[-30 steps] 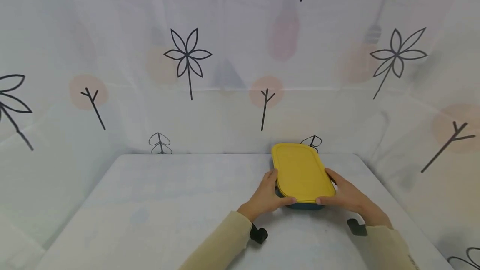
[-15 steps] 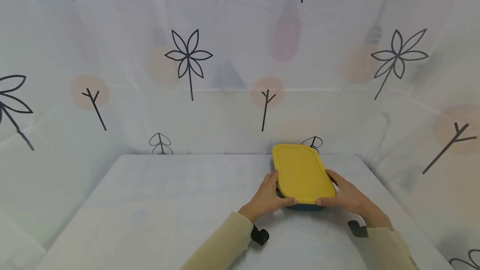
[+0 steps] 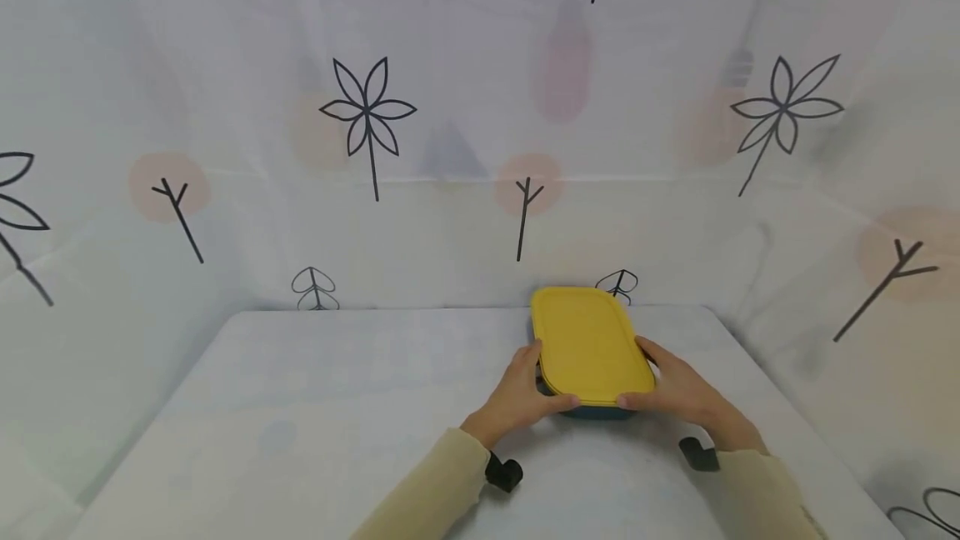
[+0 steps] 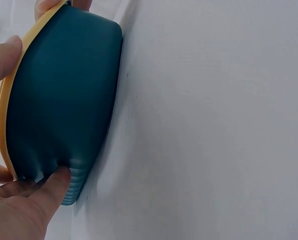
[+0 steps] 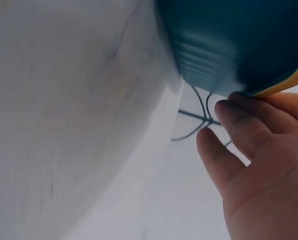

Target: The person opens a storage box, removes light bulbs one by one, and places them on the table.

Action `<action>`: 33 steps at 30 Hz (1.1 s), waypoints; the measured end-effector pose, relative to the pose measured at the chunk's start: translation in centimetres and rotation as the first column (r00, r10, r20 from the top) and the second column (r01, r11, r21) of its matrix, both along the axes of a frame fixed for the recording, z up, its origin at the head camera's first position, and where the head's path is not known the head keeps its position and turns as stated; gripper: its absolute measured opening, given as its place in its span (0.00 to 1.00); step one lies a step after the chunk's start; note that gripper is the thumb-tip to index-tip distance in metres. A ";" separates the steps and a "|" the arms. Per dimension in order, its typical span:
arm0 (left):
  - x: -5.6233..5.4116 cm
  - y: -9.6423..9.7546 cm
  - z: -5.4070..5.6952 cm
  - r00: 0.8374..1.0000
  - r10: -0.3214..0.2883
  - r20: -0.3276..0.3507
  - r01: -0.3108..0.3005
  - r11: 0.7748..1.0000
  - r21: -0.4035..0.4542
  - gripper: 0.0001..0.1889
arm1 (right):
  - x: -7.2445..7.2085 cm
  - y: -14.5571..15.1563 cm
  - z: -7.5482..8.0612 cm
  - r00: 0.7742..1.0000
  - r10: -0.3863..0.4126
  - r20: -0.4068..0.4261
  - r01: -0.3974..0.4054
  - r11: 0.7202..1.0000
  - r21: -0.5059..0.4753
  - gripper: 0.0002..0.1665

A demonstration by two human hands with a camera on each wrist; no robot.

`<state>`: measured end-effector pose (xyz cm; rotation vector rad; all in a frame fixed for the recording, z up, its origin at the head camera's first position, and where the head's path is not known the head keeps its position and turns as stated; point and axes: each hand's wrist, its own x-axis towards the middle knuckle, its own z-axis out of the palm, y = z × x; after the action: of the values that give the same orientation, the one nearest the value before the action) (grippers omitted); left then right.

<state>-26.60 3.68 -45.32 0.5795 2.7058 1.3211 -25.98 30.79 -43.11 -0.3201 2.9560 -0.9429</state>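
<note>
"Sitting where, that teal box with the yellow lid?"

"On the white table, near the back, right of the middle."

"What are the hands doing?"

"The left hand pinches the box's left side, the right hand its right, thumbs on the lid's near edge. Behind is a flowery cloth."

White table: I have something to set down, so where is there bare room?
Most room: the white table between its left edge and the left hand. A smaller strip separates the right hand from the right edge. Crowded: around the yellow-lidded container, held by both.
</note>
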 end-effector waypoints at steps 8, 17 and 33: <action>0.3 -1.8 0.1 1.000 0.009 -0.002 -0.009 1.000 -0.013 0.57 | -0.1 -1.5 -0.3 1.000 0.001 0.017 -0.001 1.000 0.007 0.71; 0.9 -3.5 0.0 1.000 0.001 -0.012 -0.001 1.000 -0.001 0.57 | 0.1 -2.9 -0.8 1.000 0.000 0.026 0.000 1.000 0.004 0.72; 1.4 -7.0 -0.4 1.000 0.009 -0.028 -0.007 0.998 0.069 0.57 | 0.1 -6.6 -1.1 1.000 0.014 0.005 -0.014 0.999 -0.032 0.74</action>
<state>-25.19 -3.30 -45.72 0.5983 2.6971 1.4238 -25.83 24.21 -44.16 -0.3382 2.9332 -0.9884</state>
